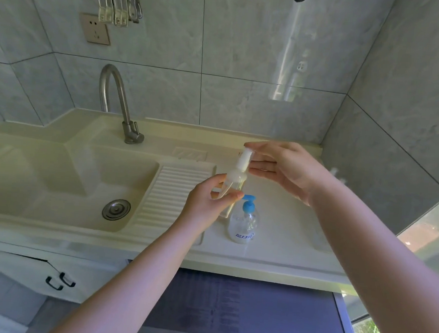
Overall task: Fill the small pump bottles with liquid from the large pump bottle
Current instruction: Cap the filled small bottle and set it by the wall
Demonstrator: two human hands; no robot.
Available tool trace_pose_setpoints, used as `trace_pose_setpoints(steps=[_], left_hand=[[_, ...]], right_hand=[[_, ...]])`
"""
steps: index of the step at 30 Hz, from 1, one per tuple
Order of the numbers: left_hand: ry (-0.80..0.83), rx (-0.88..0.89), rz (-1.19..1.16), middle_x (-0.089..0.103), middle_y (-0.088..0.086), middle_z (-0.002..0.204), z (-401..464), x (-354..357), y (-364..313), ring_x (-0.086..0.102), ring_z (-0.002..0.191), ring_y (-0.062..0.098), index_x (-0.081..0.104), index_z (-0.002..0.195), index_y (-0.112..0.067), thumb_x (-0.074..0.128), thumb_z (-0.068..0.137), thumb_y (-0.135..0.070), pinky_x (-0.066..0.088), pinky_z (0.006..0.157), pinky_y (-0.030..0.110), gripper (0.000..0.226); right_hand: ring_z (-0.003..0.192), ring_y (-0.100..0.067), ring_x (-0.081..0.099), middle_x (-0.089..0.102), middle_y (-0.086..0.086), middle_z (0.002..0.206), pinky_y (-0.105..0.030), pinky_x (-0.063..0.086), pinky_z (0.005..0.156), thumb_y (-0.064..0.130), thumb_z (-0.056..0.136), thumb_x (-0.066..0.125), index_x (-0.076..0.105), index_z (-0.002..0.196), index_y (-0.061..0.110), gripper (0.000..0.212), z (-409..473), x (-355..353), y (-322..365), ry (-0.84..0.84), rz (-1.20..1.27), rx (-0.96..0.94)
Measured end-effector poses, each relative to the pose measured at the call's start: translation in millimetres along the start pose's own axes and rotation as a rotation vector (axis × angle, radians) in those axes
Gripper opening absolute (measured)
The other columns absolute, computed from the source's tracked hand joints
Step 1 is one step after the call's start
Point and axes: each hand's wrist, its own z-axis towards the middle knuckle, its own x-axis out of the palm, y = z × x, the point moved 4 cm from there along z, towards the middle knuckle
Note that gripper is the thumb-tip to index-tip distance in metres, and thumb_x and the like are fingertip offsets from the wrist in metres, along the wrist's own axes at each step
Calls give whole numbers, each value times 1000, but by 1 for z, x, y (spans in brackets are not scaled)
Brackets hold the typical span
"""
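Left hand [205, 202] raised over counter [287, 224], fingers curled round small pump bottle [234, 183]. Right hand [281, 168] beside its white pump top, fingers straight, touching. Large pump bottle [242, 224], blue pump, below on counter; label writing blurred.

Small clear plastic pump bottle [234, 183]: white pump head, transparent body
Large clear plastic pump bottle [242, 224]: blue pump head, blue lettering on label
Cream moulded sink [54, 179]: ribbed pattern on drainboard, silver drain
Curved steel tap [116, 97]: grey metallic
Wall tiles [248, 50]: grey marbled
Wall socket [95, 29]: beige
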Motion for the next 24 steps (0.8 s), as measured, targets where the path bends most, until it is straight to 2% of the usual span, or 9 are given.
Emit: trace_pose_setpoints(steps=[3, 7, 9, 11, 13, 15, 18, 20, 24], left_hand=[[9, -5, -23, 71, -16, 96, 1, 4, -2, 67, 96, 14, 66, 106, -44, 77, 82, -39, 55, 90, 46, 27], [25, -6, -42, 71, -18, 94, 2, 10, -2, 66, 90, 6, 66, 103, -44, 77, 82, -37, 57, 83, 39, 25], [51, -10, -68, 69, -21, 90, 1, 15, -4, 65, 83, -3, 64, 99, -46, 77, 83, -34, 59, 74, 33, 24], [67, -12, -88, 68, -23, 87, 0, 19, -7, 64, 78, -7, 62, 97, -47, 77, 83, -33, 59, 66, 27, 25], [46, -15, -116, 68, -17, 94, 1, 21, -8, 65, 82, -3, 64, 99, -44, 77, 84, -32, 61, 68, 31, 24], [11, -18, -144, 67, -6, 107, 2, 21, -9, 67, 91, 8, 66, 108, -36, 77, 84, -31, 61, 69, 33, 27], [23, -13, -179, 66, -1, 112, 1, 27, -11, 68, 95, 13, 65, 117, -30, 76, 84, -30, 59, 64, 27, 34], [48, -34, -232, 66, 1, 114, 1, 34, -12, 69, 96, 14, 65, 115, -29, 76, 85, -30, 62, 72, 36, 32], [100, -44, -254, 65, 0, 115, 4, 45, -14, 68, 101, 17, 66, 112, -29, 77, 85, -28, 61, 79, 46, 29]], right_hand=[[98, -21, 73, 76, -10, 103, -36, 56, 94, 19, 101, 49, 72, 107, 4, 28, -10, -11, -1, -70, -48, -6], [90, -22, 74, 78, -6, 88, -40, 53, 93, 19, 99, 48, 72, 87, 8, 29, -12, -24, -8, -293, -152, -51], [102, -18, 71, 77, -1, 100, -37, 51, 96, 14, 97, 50, 72, 103, 14, 23, -8, -20, -15, -248, -71, -72], [115, -17, 66, 73, -2, 116, -34, 47, 103, 13, 93, 56, 65, 122, 18, 31, -6, -10, -22, -92, 120, -56], [116, -17, 65, 71, -4, 120, -30, 45, 104, 10, 92, 56, 60, 130, 16, 38, -9, -9, -23, -37, 213, -71], [109, -17, 70, 74, -7, 113, -26, 47, 95, 2, 95, 48, 60, 129, 10, 37, -14, -15, -22, -100, 245, -98], [99, -22, 73, 76, -11, 101, -33, 52, 96, 1, 94, 45, 64, 118, 6, 31, -18, -26, -22, -242, 164, -150], [101, -17, 72, 77, -5, 102, -38, 49, 105, 6, 93, 55, 66, 116, 11, 26, -17, -32, -23, -311, 23, -185], [115, -6, 64, 68, 2, 125, -27, 46, 104, 16, 86, 76, 58, 137, 20, 54, -13, -27, -25, -175, -100, -182]])
